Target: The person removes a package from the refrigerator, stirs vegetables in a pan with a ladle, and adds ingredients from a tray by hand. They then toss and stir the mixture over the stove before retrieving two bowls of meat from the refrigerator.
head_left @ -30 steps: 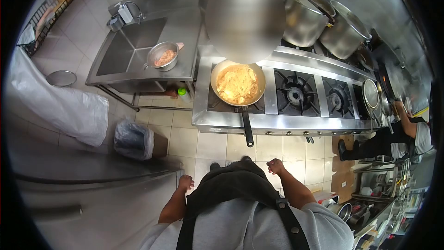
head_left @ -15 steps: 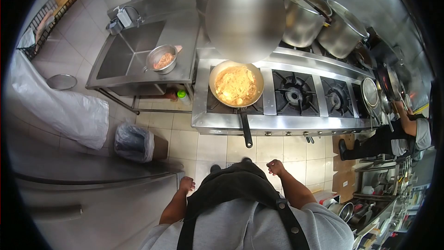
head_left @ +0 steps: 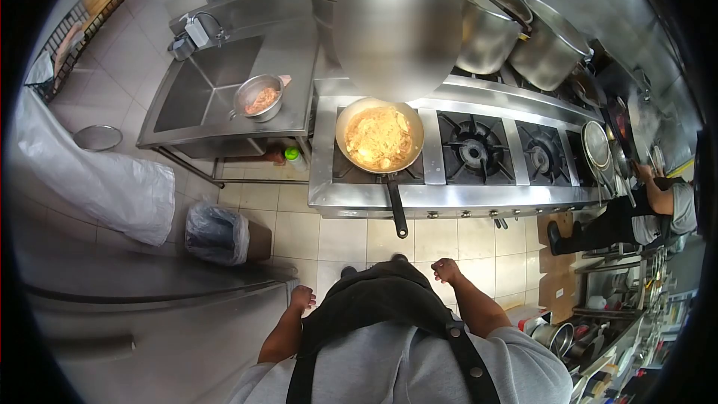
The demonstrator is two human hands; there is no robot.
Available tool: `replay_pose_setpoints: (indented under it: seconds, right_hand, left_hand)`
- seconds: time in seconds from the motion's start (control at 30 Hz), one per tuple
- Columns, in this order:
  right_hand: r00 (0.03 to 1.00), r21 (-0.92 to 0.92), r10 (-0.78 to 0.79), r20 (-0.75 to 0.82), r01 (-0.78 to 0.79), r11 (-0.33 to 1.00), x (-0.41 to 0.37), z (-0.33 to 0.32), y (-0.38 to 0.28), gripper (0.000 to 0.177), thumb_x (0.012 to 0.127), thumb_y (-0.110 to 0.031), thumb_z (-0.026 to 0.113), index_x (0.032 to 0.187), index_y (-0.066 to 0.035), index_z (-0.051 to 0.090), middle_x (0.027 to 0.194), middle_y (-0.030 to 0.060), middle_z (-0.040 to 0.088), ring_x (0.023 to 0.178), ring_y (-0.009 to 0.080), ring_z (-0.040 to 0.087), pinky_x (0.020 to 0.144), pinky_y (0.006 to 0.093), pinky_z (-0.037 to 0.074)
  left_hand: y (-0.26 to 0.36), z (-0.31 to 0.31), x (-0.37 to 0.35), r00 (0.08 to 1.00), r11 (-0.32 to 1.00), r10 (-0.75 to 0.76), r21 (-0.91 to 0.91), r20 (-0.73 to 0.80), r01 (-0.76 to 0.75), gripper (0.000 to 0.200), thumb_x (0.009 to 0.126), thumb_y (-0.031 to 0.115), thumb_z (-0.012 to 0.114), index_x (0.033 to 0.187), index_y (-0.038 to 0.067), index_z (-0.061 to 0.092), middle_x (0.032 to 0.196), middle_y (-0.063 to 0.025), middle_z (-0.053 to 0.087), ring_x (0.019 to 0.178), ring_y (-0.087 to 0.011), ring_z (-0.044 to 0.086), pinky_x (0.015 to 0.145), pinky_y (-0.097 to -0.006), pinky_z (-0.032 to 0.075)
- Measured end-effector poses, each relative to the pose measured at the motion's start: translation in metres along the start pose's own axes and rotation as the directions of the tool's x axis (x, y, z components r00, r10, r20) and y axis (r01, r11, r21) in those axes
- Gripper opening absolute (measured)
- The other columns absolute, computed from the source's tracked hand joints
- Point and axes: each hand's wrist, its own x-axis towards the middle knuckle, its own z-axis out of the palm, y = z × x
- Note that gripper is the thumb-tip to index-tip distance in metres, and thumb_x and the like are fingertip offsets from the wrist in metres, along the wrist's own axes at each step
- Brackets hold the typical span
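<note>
My left hand (head_left: 303, 298) hangs beside my dark apron, near the large metal door (head_left: 187, 329) at the lower left. Its fingers are curled in, with nothing visible in them. On the other side of the apron, my right hand (head_left: 446, 270) is held out over the floor, loosely closed and holding nothing. Neither hand touches the frying pan (head_left: 342, 135), which sits on the left burner with its black handle pointing toward me. A yellow-orange, egg-like mixture (head_left: 379, 137) fills the pan.
A metal bowl (head_left: 275, 110) of pinkish food stands beside the sink (head_left: 202, 90). Large pots (head_left: 482, 45) line the back of the stove. A lined bin (head_left: 217, 232) is at left. Another person (head_left: 662, 202) stands at the far right, by hanging strainers (head_left: 596, 142).
The view has shifted very slightly. My hands and the pan keep their places; the other person's arm at the far right has moved a little.
</note>
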Motion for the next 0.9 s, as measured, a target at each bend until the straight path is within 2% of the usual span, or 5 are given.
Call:
replay_pose_setpoints:
  seconds: [0.37,0.43,0.53,0.73,0.9]
  right_hand:
    - [0.997,0.203,0.064,-0.03,-0.057,0.978,-0.003,0.011,-0.046,0.031,0.082,-0.027,0.062,0.094,0.001,0.062,0.071,0.0077,0.062,0.055,0.0141,0.061,0.042,0.0271,0.049]
    - [0.979,-0.006,-0.172,-0.111,0.172,0.985,0.013,0.02,-0.027,0.031,0.08,-0.026,0.061,0.092,0.003,0.061,0.067,0.0091,0.062,0.053,0.0149,0.061,0.042,0.0273,0.049]
    - [0.891,-0.045,-0.324,-0.317,0.327,0.944,-0.012,0.028,-0.028,0.029,0.082,-0.025,0.055,0.088,0.002,0.061,0.07,0.0132,0.066,0.059,0.0183,0.065,0.056,0.0294,0.052]
    - [0.856,0.15,0.175,-0.486,-0.115,0.982,-0.094,0.09,0.031,0.034,0.082,-0.036,0.054,0.08,-0.004,0.066,0.068,0.0122,0.066,0.066,0.0254,0.065,0.069,0.0366,0.051]
    - [0.869,0.326,0.36,-0.338,-0.25,0.912,-0.168,0.14,0.072,0.036,0.078,-0.035,0.052,0.073,-0.002,0.067,0.069,0.0179,0.064,0.072,0.031,0.064,0.069,0.0416,0.05]
  left_hand:
    - [-0.029,-0.026,0.026,0.874,0.778,0.449,0.399,0.187,-0.485,0.019,0.084,0.021,0.05,0.082,0.003,0.055,0.062,-0.0107,0.06,0.046,-0.0236,0.059,0.038,-0.0355,0.045]
    - [-0.023,-0.033,0.008,0.446,-0.136,0.754,0.778,0.483,-0.613,0.013,0.075,0.017,0.058,0.076,0.005,0.052,0.057,-0.0076,0.055,0.053,-0.0245,0.059,0.045,-0.0389,0.047]
    - [-0.03,-0.05,0.062,0.172,-0.382,0.64,0.504,0.749,-0.775,0.02,0.075,0.022,0.058,0.064,0.004,0.057,0.064,-0.0137,0.06,0.061,-0.0295,0.059,0.054,-0.0398,0.045]
    - [0.031,-0.076,0.095,0.208,-0.135,0.608,0.358,0.767,-0.924,0.021,0.075,0.022,0.059,0.067,0.003,0.061,0.067,-0.0149,0.061,0.063,-0.0272,0.06,0.057,-0.0385,0.044]
    - [0.102,-0.061,0.07,0.822,0.256,0.265,0.785,0.505,-0.564,0.023,0.078,0.023,0.057,0.068,0.002,0.062,0.065,-0.0129,0.06,0.061,-0.0225,0.06,0.061,-0.0353,0.046]
